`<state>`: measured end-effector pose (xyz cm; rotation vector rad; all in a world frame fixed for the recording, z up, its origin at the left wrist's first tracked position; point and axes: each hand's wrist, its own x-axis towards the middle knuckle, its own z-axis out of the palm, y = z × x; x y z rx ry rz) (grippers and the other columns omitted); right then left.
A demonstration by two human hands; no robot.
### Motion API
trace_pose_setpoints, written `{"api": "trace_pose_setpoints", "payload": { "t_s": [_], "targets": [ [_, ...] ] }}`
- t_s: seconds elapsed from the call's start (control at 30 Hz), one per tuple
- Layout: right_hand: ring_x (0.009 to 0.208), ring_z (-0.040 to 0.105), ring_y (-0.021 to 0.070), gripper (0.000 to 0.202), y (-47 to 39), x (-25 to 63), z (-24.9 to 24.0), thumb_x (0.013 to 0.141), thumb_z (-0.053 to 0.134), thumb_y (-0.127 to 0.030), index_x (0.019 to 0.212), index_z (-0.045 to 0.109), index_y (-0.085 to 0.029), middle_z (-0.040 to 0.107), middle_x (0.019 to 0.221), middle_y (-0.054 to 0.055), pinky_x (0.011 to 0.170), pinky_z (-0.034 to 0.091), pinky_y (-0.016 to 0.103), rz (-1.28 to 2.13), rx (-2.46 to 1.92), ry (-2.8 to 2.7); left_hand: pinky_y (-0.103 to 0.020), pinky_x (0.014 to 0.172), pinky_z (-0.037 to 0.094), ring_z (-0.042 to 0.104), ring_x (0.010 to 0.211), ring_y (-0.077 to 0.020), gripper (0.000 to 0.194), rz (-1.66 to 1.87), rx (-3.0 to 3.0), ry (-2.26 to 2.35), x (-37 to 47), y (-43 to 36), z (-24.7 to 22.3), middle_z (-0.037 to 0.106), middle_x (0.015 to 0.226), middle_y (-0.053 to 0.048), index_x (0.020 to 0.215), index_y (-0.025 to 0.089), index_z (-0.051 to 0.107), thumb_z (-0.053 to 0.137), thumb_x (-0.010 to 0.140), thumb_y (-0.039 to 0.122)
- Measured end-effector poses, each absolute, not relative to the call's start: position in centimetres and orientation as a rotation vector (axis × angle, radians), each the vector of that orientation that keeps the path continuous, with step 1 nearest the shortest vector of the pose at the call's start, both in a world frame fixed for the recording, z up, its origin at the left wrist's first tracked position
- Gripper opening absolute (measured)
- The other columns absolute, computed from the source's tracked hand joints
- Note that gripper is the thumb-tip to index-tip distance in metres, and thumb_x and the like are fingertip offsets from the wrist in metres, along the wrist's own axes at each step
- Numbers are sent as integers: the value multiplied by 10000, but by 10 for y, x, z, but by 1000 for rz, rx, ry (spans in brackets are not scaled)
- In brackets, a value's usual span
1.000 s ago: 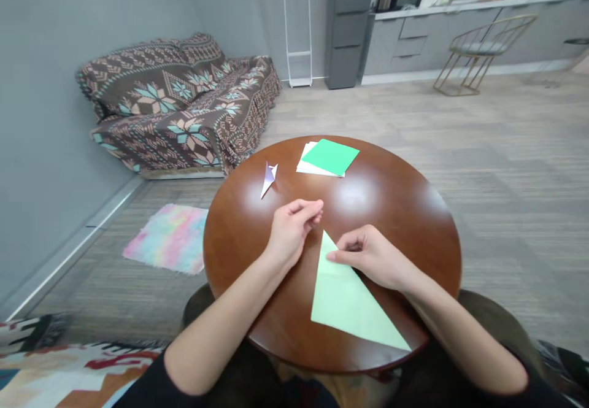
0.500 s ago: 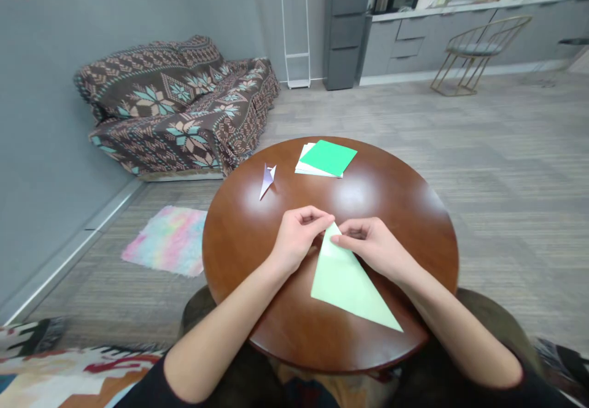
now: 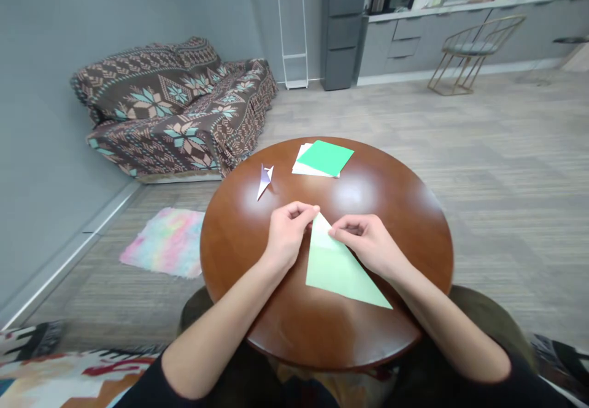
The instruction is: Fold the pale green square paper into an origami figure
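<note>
A pale green sheet of folded paper (image 3: 338, 271), triangular in outline, is held over the near half of the round brown table (image 3: 239, 254). My left hand (image 3: 288, 230) pinches its top corner between thumb and fingers. Along the upper right edge, my right hand (image 3: 361, 236) grips the paper, thumb on top and fingers curled. The lower edge of the sheet points toward me, with one sharp corner at the lower right. Farther off on the table stands a small purple and white folded paper piece (image 3: 264, 181).
A green square sheet (image 3: 326, 157) lies on white sheets (image 3: 301, 167) at the table's far side. Beyond are a sofa with a patterned cover (image 3: 184, 113), a fluffy pastel rug (image 3: 165, 242), a wire-backed chair (image 3: 472, 49) and a kitchen counter (image 3: 432, 12).
Both hands have shifted the pale green paper slightly left and away from me. My right hand's pinch now sits lower on its right edge, farther from the left hand.
</note>
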<state>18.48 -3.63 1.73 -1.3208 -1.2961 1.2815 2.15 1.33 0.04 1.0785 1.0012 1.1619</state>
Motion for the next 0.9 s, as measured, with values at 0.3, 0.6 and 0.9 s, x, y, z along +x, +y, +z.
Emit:
{"api": "trace_pose_setpoints", "payload": {
  "t_s": [0.3, 0.6, 0.9],
  "targets": [
    [603, 522, 141, 200, -37, 186, 15, 763, 701, -343, 706, 705, -151, 646, 657, 9, 586, 383, 273, 1327, -1294, -1221, -235, 546, 387, 529, 572, -113, 298, 898, 1158, 943, 20, 8, 6, 621, 655, -3, 702, 137, 670, 832, 676, 386],
    [633, 540, 144, 191, -36, 186, 13, 747, 721, -342, 744, 711, -151, 670, 697, 17, 611, 393, 271, 1285, -1313, -1217, -226, 551, 377, 510, 574, -102, 297, 951, 1145, 920, 23, 6, 7, 600, 631, 7, 641, 144, 617, 824, 684, 352],
    [602, 505, 132, 167, -37, 186, 13, 758, 684, -323, 747, 700, -157, 639, 677, 1, 577, 363, 261, 1253, -1336, -1222, -232, 582, 400, 528, 587, -101, 307, 975, 1086, 859, 26, 3, 8, 628, 651, -2, 629, 149, 600, 822, 700, 349]
  ]
}}
